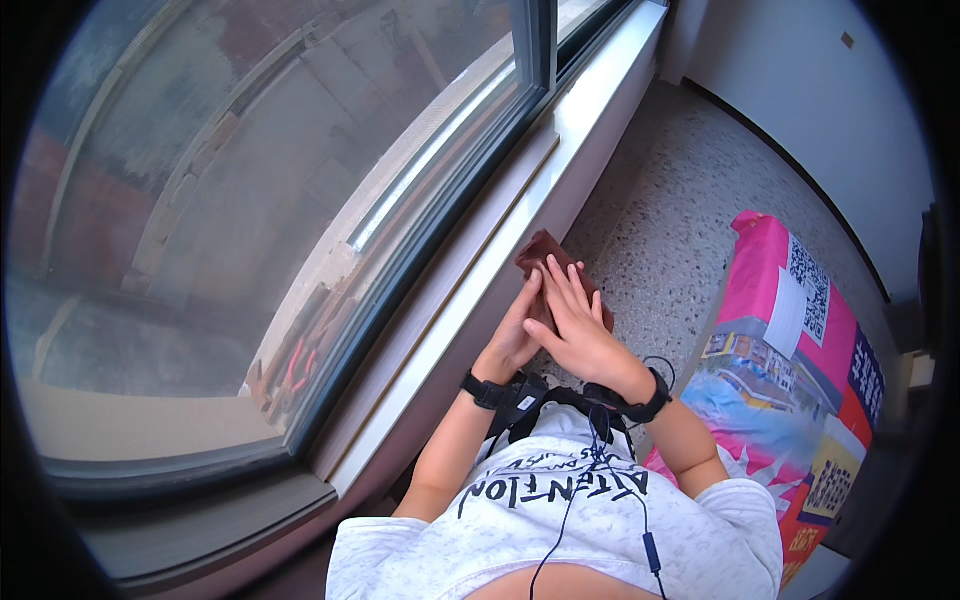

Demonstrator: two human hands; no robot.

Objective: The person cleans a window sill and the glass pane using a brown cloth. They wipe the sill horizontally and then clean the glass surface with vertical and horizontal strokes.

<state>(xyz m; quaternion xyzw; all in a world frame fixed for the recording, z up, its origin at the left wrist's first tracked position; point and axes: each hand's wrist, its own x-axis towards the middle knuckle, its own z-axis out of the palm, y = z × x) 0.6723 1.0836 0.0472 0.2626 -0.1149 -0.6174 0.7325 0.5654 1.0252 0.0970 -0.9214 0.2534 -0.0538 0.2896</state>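
Observation:
In front of my body, both hands meet over a dark reddish-brown piece (pixel 540 247), which looks soft and folded. Its exact kind I cannot make out, since my fingers cover its middle. My left hand (pixel 514 338) supports it from the left side, thumb up along it and the other fingers mostly hidden. Lying across its top is my right hand (pixel 590 345), with its fingers stretched forward and its thumb pointing toward my left hand. A black band circles each wrist.
On my left runs a window (pixel 300 200) with a dark frame, bordered by a pale sill (pixel 490 255). A large pink and blue printed package (pixel 750 390) stands to my right on speckled floor (pixel 665 200). A thin dark cable (pixel 650 550) hangs over my shirt.

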